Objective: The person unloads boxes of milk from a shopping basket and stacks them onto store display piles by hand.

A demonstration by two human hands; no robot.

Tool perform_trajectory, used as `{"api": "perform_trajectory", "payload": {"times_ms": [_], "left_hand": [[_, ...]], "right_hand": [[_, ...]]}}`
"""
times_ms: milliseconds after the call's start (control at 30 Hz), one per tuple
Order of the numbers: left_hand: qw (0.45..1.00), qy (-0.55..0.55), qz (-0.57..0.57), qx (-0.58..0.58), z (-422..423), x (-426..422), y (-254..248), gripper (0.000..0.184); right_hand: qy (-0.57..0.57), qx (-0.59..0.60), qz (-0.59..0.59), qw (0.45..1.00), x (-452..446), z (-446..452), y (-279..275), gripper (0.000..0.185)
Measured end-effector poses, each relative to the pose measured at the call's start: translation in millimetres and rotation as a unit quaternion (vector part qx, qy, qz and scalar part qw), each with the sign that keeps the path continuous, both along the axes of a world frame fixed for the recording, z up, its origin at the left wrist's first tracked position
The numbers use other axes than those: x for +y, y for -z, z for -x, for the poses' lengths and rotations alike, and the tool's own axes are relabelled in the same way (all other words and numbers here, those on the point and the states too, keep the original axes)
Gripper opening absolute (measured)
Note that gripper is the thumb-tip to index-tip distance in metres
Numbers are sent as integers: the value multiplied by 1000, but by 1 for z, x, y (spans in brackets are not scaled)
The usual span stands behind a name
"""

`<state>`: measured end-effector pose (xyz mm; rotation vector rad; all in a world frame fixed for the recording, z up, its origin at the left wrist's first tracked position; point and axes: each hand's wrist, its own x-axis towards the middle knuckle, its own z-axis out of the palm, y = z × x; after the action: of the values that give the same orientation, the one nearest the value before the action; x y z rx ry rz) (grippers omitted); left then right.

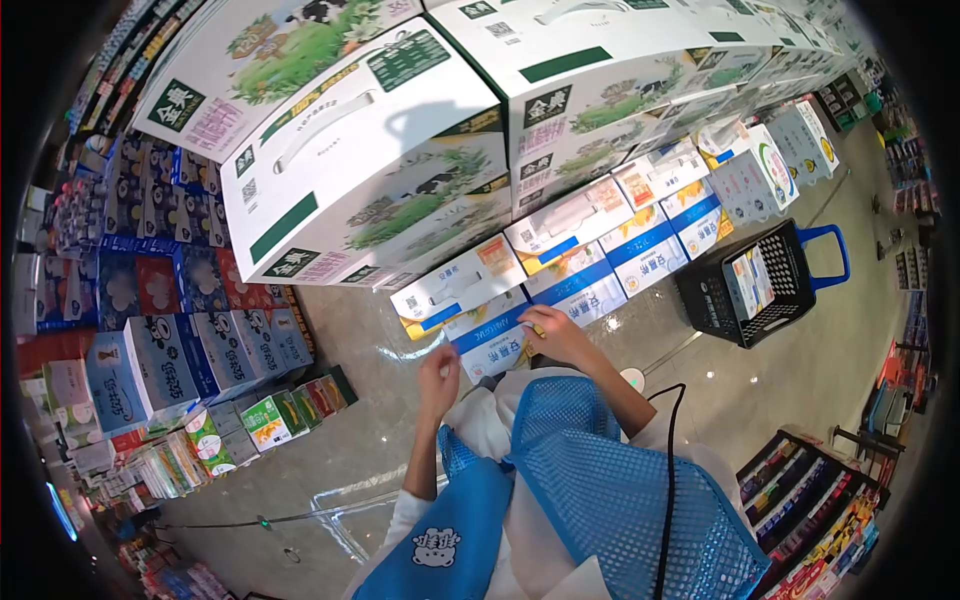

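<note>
My left hand (438,378) is raised in front of my body, its fingers curled together; whether anything small is in them is hidden. My right hand (556,335) is at the front of a white, blue and yellow carton (493,345), fingers bent in. A small yellow spot shows at those fingertips, too small to name. The carton belongs to a row of similar cartons, with a neighbouring carton (575,290) just to its right. Above them stands a large white milk carton (370,150) with a handle and a cow picture.
A black shopping basket (700,305) with a blue handle stands on the floor at right, with a packet inside. Blue stacked cartons (210,355) are at left. A shelf rack (810,510) is at lower right. A black cord (668,480) hangs across my blue mesh vest (640,490).
</note>
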<state>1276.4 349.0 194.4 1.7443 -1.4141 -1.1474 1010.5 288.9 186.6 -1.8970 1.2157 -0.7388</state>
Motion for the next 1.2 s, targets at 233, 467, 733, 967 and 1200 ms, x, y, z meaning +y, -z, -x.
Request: {"api": "perform_trajectory", "payload": {"times_ms": [233,467,733,967,1200], "left_hand": [[997,-27,-76,-1,28,51,-25,16],[998,14,-33,-57,72,61,-31,18],[997,17,-65,-42,71,103,-51,18],[991,128,-9,-50,56,120,-34,17],[966,253,44,3,61,141,-13,17]], "right_hand": [[-47,59,-43,996,38,31,18,19],[-109,54,-5,993,44,33,2,18],[-53,36,26,998,66,62,12,16],[104,100,-24,989,146,75,-8,16],[209,105,-67,970,278,67,-8,12]]}}
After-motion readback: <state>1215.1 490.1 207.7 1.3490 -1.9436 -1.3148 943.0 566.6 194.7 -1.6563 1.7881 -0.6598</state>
